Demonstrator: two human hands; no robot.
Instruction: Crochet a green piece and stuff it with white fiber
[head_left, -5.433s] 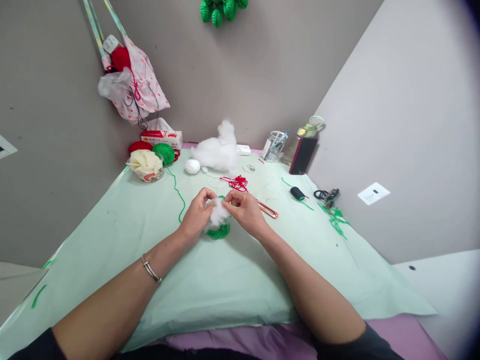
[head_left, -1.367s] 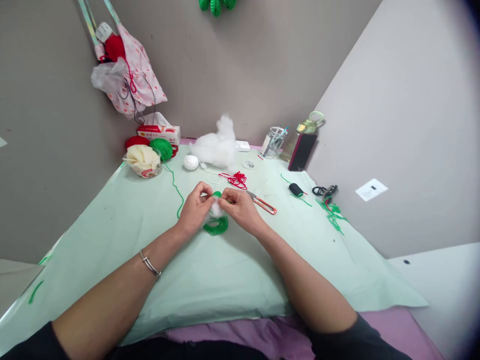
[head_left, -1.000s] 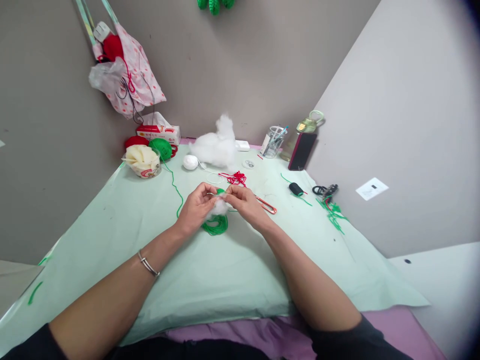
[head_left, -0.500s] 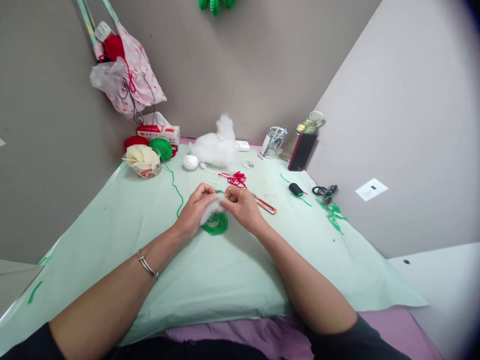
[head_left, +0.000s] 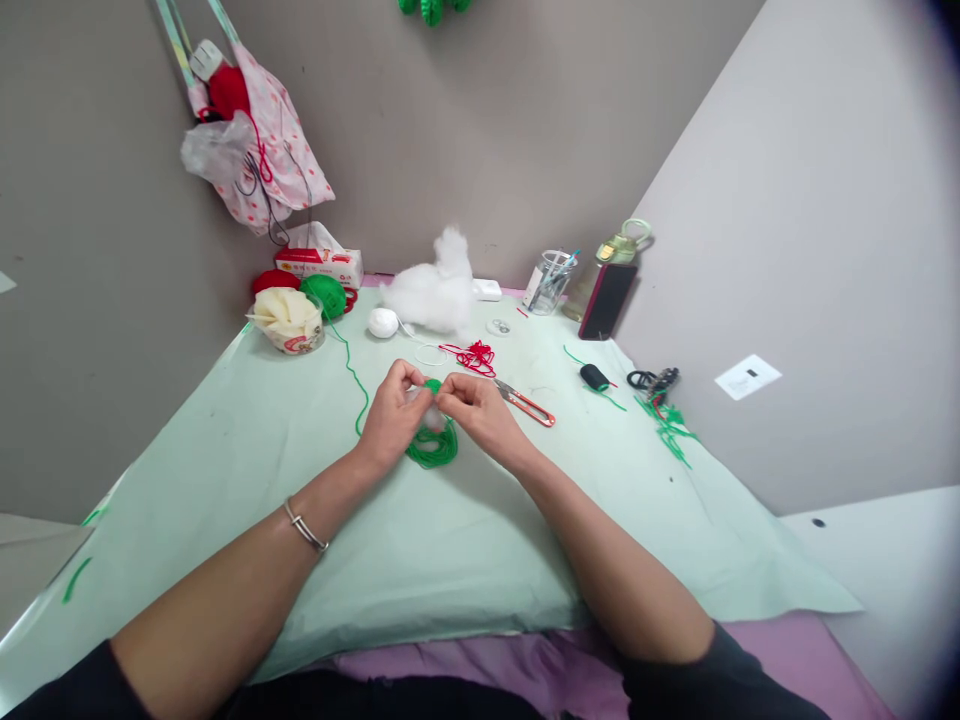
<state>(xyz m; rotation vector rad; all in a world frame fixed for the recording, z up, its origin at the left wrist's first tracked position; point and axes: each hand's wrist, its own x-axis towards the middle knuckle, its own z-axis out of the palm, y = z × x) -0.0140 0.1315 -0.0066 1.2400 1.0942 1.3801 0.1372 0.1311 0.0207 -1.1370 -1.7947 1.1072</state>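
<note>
My left hand (head_left: 391, 412) is closed in a pinch on a small green crocheted piece (head_left: 433, 385), mostly covered by fingers. My right hand (head_left: 480, 408) is also closed, its fingertips pinching at the piece's right edge. A tuft of white stuffing (head_left: 430, 414) shows between the hands, just below the green piece. Beneath them on the table lies a loose coil of green yarn (head_left: 433, 452). A strand runs from near my left hand back to a green yarn ball (head_left: 324, 296). Orange-handled thread snips (head_left: 529, 405) lie to the right of my right hand.
Farther back are a pile of white stuffing (head_left: 431, 295), a white yarn ball (head_left: 382, 322), tangled red yarn (head_left: 476, 356), a paper-filled bowl (head_left: 289, 335) and a tissue box (head_left: 330, 268). At right stand a glass jar (head_left: 551, 285), a phone (head_left: 609, 302) and a bottle; green scraps (head_left: 671, 435) lie nearer.
My fingertips have come closer together around the green piece. Less of the white stuffing shows between my hands, and more of the green yarn coil is visible.
</note>
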